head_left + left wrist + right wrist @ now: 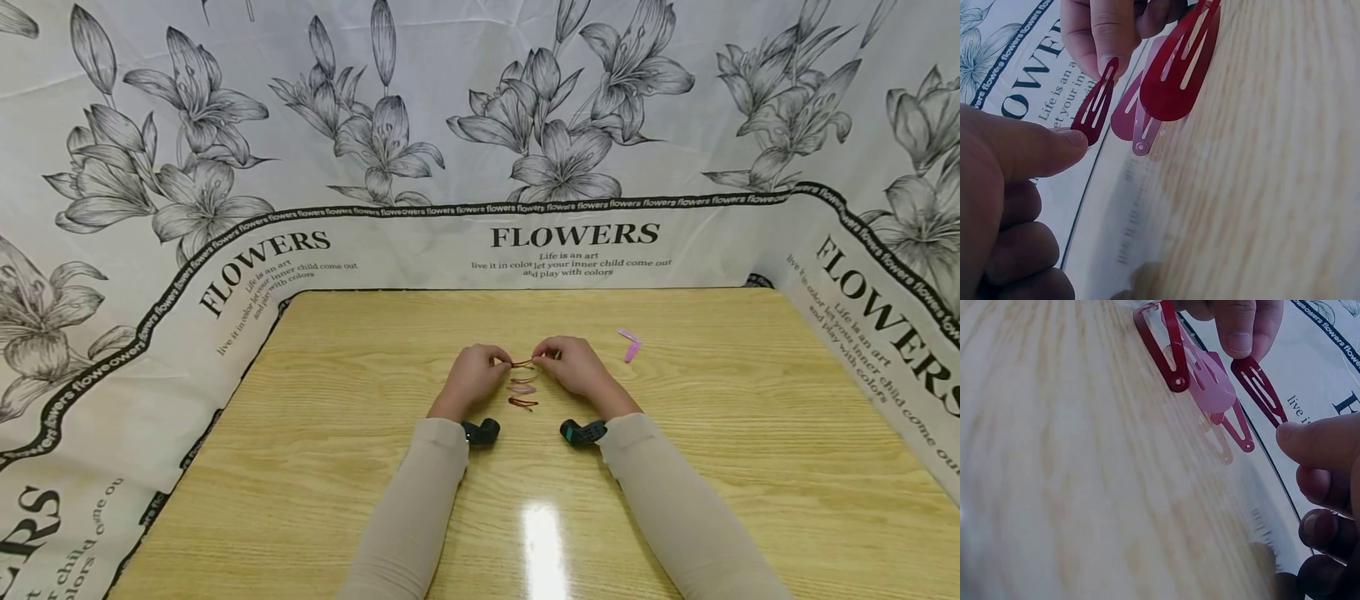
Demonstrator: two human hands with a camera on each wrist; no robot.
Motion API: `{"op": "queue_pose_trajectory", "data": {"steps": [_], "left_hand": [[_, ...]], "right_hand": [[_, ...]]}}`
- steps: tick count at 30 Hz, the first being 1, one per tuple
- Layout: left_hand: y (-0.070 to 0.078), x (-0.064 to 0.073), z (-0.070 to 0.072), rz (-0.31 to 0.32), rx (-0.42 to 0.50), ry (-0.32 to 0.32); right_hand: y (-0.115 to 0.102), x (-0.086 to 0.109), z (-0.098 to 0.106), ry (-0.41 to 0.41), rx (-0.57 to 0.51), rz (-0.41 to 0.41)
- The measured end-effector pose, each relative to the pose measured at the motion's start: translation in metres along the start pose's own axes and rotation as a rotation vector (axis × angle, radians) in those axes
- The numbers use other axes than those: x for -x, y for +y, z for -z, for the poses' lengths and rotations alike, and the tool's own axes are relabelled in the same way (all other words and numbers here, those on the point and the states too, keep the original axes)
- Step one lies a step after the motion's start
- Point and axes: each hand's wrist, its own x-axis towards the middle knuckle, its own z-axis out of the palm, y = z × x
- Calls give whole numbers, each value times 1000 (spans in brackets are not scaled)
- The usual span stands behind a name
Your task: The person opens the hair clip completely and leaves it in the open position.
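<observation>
- While left hand (474, 377) and right hand (577, 365) pinch opposite ends of a dark-red snap hair clip (1095, 103), red clip (1163, 94) and pale-pink clip (1213, 390) lie nearer on desk (360, 375).
- Bright-pink clip (632, 352): right of hands.

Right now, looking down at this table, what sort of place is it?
Probably a little indoor work booth: white flower-print cloth hangs around a wood-grain table, and hair clips are lined up on it.

Walled from nine o'clock through twelve to three by white cloth (420, 250), printed with flowers (564, 162). Furnished with a wood-grain table (337, 354), catching glare (543, 550) at six.
</observation>
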Motion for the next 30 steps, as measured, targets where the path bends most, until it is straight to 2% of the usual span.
{"op": "queue_pose_trajectory", "data": {"steps": [10, 30], "left_hand": [[-1, 1, 0, -13, -11, -30], [-4, 0, -3, -45, -84, -21]], "right_hand": [[0, 1, 0, -11, -10, 0], [1, -2, -1, -52, 20, 10]]}}
